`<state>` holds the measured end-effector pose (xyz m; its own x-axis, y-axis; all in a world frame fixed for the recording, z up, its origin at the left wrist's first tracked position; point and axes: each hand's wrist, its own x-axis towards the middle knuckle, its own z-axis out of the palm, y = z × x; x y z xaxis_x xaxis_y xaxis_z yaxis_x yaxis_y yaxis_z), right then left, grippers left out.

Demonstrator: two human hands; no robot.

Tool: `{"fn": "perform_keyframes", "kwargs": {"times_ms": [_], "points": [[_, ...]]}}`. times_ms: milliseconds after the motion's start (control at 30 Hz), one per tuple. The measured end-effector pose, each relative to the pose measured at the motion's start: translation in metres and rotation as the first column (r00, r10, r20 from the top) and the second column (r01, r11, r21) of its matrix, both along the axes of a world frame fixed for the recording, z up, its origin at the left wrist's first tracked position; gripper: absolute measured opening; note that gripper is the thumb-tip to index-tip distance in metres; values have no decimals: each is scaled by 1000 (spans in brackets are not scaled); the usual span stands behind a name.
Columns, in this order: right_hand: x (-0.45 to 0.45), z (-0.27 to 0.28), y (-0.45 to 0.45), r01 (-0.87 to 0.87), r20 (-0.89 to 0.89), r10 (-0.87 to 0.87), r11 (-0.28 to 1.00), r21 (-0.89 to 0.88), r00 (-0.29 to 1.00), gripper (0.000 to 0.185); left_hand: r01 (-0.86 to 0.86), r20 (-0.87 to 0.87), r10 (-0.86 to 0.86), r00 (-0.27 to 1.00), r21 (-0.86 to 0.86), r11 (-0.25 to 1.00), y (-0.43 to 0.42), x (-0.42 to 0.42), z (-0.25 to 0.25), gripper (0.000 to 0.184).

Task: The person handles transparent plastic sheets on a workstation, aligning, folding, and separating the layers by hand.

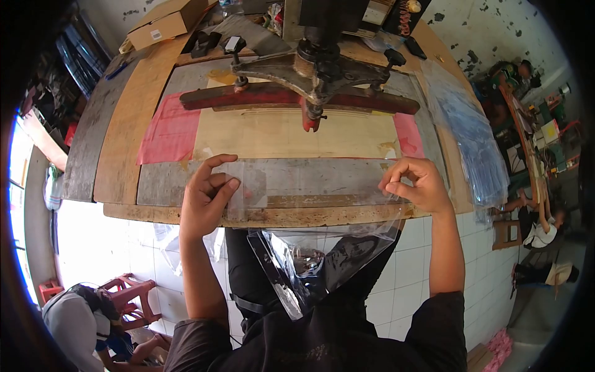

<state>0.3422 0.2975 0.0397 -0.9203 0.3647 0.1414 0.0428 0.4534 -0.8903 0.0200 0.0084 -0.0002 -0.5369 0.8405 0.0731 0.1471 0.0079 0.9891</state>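
Observation:
A clear plastic sheet is stretched between my two hands at the table's front edge, its lower part drooping over my lap. My left hand pinches its left side between thumb and fingers, with the index finger raised. At the opposite corner my right hand pinches the sheet, thumb against fingertips. Beyond both hands lies a yellowish mat with pink strips at its ends. Above that mat hangs the long red-edged bar of a press; neither hand touches it.
Bluish clear plastic sheets are stacked along the table's right side. A cardboard box sits at the back left, and a blue pen lies on the left boards. A person is low at left, near a red stool; others are at right.

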Motion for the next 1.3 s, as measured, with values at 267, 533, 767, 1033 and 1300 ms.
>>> {"fn": "perform_keyframes", "kwargs": {"times_ms": [267, 533, 767, 1033, 1300], "points": [[-2, 3, -7, 19, -58, -29, 987, -158, 998, 14, 15, -23, -15, 1000, -10, 1000, -1, -1, 0, 39], [-1, 0, -4, 65, 16, -63, 984, -167, 998, 15, 48, 28, -49, 998, 31, 998, -2, -1, -2, 40], [-3, 1, -4, 92, 45, -87, 986, -140, 995, 16, 70, 23, -70, 997, 22, 997, -2, -1, -2, 41], [-2, 0, 3, 74, 81, -61, 982, -171, 995, 15, 74, -12, -74, 997, 28, 997, -2, -3, -6, 42], [0, -1, 4, 66, 81, -52, 981, -181, 995, 16, 59, 23, -60, 998, 21, 998, -2, -1, -6, 39]]}}
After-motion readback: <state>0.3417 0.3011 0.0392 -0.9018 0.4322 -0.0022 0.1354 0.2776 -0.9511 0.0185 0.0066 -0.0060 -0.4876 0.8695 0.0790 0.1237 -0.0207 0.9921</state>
